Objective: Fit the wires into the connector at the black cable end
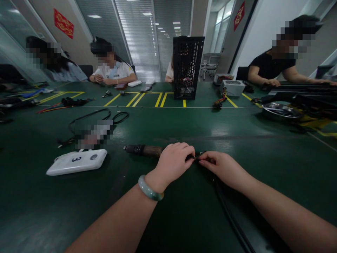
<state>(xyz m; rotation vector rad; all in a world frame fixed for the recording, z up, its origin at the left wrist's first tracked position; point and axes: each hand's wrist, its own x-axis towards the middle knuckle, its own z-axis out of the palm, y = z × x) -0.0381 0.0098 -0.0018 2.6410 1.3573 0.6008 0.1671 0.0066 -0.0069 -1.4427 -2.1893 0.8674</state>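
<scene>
My left hand (176,161), with a jade-coloured bangle on its wrist, is closed in a pinch at the table's middle. Facing it, my right hand (223,167) has thumb and fingertips pressed together. Between the fingertips is a small dark piece (195,158), too small to make out. An electric screwdriver (147,150) with a brown grip lies behind my left hand, its tip pointing left; the hand hides its rear part. A black cable (231,218) runs from below my right hand toward the front edge.
A white power bank (77,162) marked 3 lies left, with a black cord (91,113) behind it. A black computer case (187,68) stands upright at the back. Power supply (232,88) and metal bowl (280,109) are right. Several people sit across the green table.
</scene>
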